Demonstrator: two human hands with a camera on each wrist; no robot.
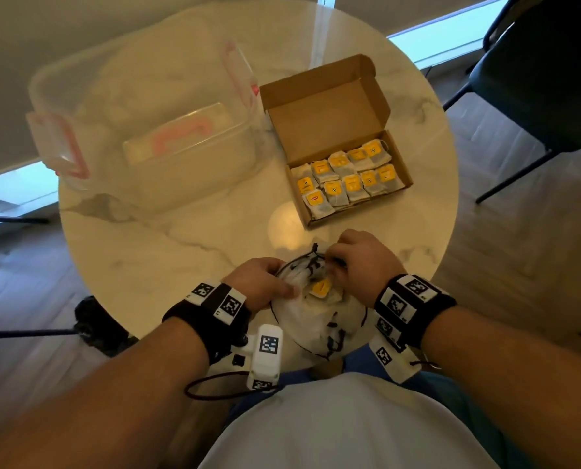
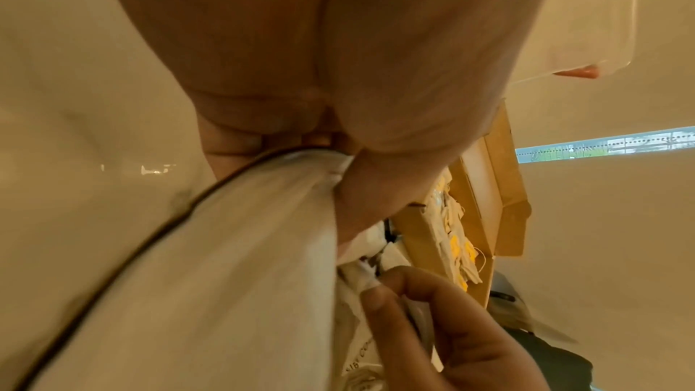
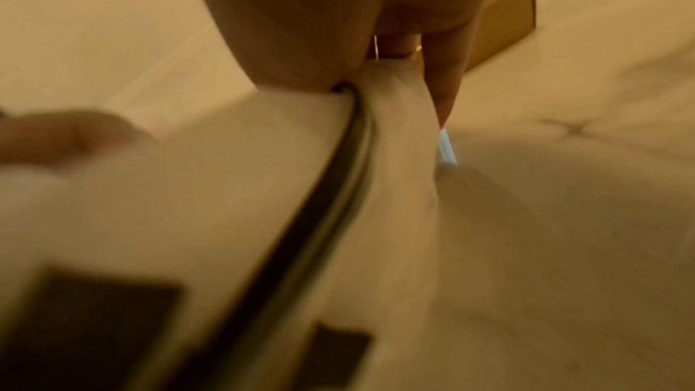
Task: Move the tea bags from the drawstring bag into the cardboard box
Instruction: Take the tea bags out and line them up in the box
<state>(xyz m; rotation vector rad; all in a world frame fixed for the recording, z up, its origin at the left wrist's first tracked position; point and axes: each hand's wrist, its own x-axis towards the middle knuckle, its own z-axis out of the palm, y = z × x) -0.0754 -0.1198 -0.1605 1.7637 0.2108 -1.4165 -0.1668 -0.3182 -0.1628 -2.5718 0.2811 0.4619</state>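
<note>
A white drawstring bag (image 1: 316,319) with black cord lies at the near edge of the round table. My left hand (image 1: 265,286) grips the left side of its mouth, and my right hand (image 1: 360,262) pinches the right side, holding it apart. Inside the mouth a yellow-tagged tea bag (image 1: 321,288) shows. The open cardboard box (image 1: 336,106) stands beyond, right of centre, with several yellow-tagged tea bags (image 1: 346,179) laid in two rows. In the left wrist view the bag's fabric (image 2: 225,263) fills the lower left and the right hand's fingers (image 2: 443,317) pinch its rim. The right wrist view is blurred; the bag's edge (image 3: 391,144) runs under the thumb.
A clear plastic storage container (image 1: 153,130) with pink clips stands at the table's back left. The marble table (image 1: 180,238) has bare surface between container, box and bag. A dark chair (image 1: 536,79) stands at the right, off the table.
</note>
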